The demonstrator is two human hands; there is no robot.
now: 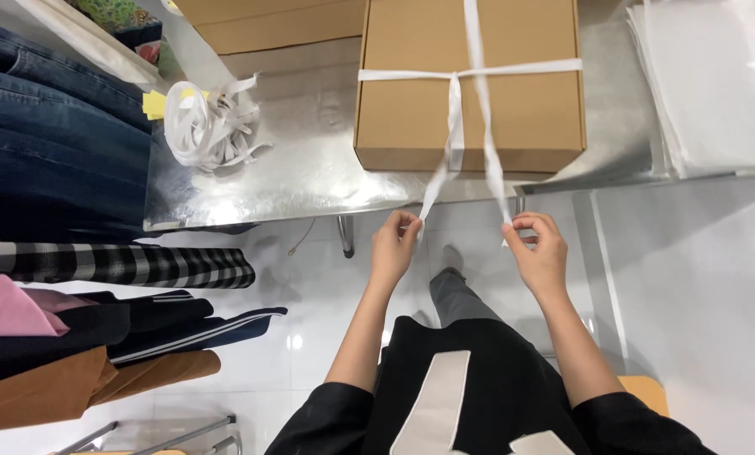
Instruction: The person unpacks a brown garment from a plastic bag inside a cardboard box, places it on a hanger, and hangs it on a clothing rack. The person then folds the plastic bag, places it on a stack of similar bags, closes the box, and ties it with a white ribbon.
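Both hands pinching ribbon ends mid-frame, left hand (392,246) and right hand (537,248), ribbon (455,118) crossed over the cardboard box (411,109) up top.

Bright, even light is falling from overhead, and the metal table (293,168) is throwing back a broad white glare. Soft shadows are lying on the glossy floor (689,278). The wide lens is bending straight edges near the corners; focus is holding sharp throughout.
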